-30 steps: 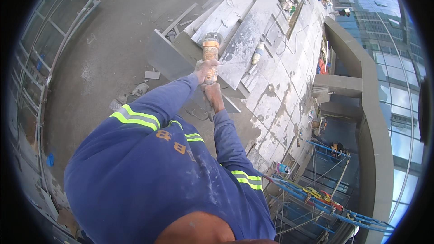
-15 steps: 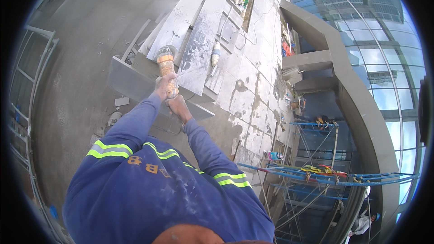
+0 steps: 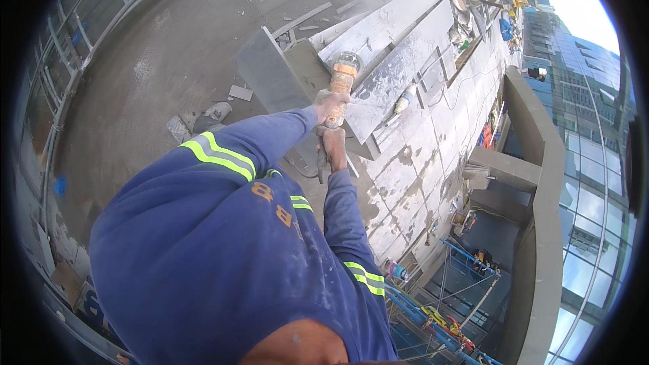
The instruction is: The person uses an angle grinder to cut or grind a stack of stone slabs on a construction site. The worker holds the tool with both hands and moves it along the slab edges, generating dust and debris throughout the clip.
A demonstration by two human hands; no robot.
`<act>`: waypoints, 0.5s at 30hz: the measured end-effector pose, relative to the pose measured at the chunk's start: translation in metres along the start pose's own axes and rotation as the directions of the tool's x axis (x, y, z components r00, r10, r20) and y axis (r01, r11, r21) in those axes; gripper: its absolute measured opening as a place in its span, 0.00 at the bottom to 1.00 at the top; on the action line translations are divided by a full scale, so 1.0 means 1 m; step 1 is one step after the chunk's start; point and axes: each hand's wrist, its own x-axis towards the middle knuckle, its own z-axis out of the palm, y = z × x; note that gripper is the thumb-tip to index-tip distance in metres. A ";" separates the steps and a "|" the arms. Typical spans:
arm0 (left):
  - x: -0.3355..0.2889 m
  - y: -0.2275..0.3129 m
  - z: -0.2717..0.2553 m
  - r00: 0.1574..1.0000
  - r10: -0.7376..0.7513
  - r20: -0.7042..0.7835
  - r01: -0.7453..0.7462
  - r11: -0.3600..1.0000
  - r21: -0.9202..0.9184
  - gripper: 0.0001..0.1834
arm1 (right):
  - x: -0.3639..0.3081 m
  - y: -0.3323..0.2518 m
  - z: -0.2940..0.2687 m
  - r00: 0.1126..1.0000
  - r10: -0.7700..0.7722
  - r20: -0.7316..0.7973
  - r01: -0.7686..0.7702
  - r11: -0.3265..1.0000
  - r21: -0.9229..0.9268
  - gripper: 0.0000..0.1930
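Both hands on 1 orange power tool at upper centre of frame, its round head up against the near end of a pale slab, contact unclear. Left hand: forearm slanting in from the left, fingers wrapped closed round the tool's body. Right hand: just below in frame, forearm near vertical, wrist bent, at the tool's rear end; finger closure hidden, cannot tell.
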 end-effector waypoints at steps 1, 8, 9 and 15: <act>0.000 0.000 0.001 1.000 0.010 0.010 -0.010 1.000 0.002 0.20 | 0.001 0.000 0.000 1.000 0.006 -0.001 -0.006 1.000 0.012 0.06; 0.007 -0.003 0.001 0.999 0.049 -0.015 -0.048 0.998 0.047 0.22 | 0.009 0.007 -0.001 1.000 -0.009 0.006 0.009 1.000 0.021 0.07; 0.006 -0.003 0.001 0.999 0.047 -0.012 -0.047 0.998 0.049 0.22 | 0.010 0.007 -0.001 1.000 -0.007 0.005 0.006 1.000 0.009 0.07; 0.004 -0.001 0.000 1.000 0.014 -0.002 -0.014 0.998 0.068 0.22 | 0.011 0.011 -0.001 1.000 0.004 0.017 -0.004 1.000 0.004 0.06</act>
